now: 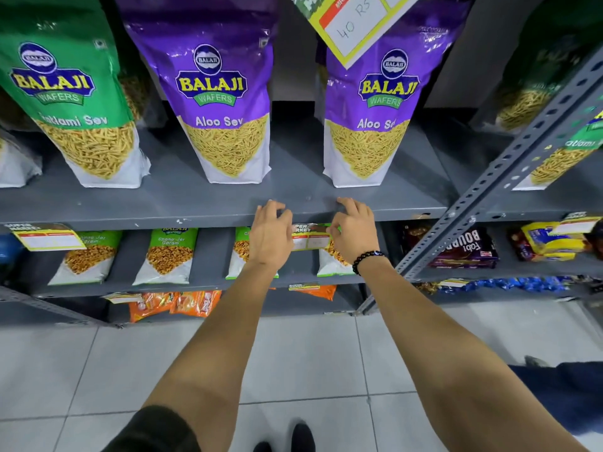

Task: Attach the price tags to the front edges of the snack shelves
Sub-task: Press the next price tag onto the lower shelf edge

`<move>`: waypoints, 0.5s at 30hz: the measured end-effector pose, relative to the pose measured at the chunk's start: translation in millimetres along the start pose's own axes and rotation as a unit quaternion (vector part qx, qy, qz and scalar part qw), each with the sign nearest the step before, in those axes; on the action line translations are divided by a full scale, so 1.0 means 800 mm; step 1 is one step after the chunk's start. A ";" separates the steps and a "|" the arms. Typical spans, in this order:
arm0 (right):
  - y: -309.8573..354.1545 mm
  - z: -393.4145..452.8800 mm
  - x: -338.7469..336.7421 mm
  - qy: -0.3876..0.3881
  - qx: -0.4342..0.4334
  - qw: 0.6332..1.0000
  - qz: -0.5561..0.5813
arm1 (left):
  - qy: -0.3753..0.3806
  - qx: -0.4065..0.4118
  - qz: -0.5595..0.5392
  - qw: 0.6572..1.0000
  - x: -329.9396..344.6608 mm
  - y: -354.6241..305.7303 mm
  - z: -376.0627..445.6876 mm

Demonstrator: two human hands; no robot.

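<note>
Nearest, pale floor tiles (310, 353) under two bare forearms. Further up, left hand (270, 233) and right hand (354, 230), beaded bracelet (367, 261) at its wrist, both pinched on a price tag (310, 238) held against the grey shelf edge (195, 220). Beyond, two purple snack bags (225, 102) upright on the shelf, another tag (354, 24) hanging above.

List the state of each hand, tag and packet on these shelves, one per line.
left hand: at the shelf edge, fingers on the tag's left end
right hand: pinching the tag's right end
price tag: held against the shelf's front edge
left price tag: already hanging from the same edge
Aloo Sev packets: upright, sealed
40 Rs tag: hanging tilted from above
</note>
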State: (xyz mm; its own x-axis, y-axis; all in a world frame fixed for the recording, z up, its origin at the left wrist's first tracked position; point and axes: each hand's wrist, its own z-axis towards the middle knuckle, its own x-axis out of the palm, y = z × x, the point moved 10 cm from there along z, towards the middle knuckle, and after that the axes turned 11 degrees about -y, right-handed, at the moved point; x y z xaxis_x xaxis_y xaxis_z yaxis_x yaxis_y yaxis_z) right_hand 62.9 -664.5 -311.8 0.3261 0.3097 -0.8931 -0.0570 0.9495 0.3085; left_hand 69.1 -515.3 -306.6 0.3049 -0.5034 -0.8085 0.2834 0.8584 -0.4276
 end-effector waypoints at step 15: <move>-0.001 0.020 -0.011 -0.005 0.051 0.999 -0.016 | -0.032 -0.052 0.034 0.998 -0.008 0.007 0.011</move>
State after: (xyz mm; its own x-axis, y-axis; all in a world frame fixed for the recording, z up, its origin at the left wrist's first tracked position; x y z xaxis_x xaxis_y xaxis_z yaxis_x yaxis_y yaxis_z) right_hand 75.1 -668.5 -299.1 0.3365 0.2791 -0.8994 0.0503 0.9484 0.3131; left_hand 77.0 -508.1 -300.6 0.3782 -0.4457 -0.8114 0.1645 0.8949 -0.4148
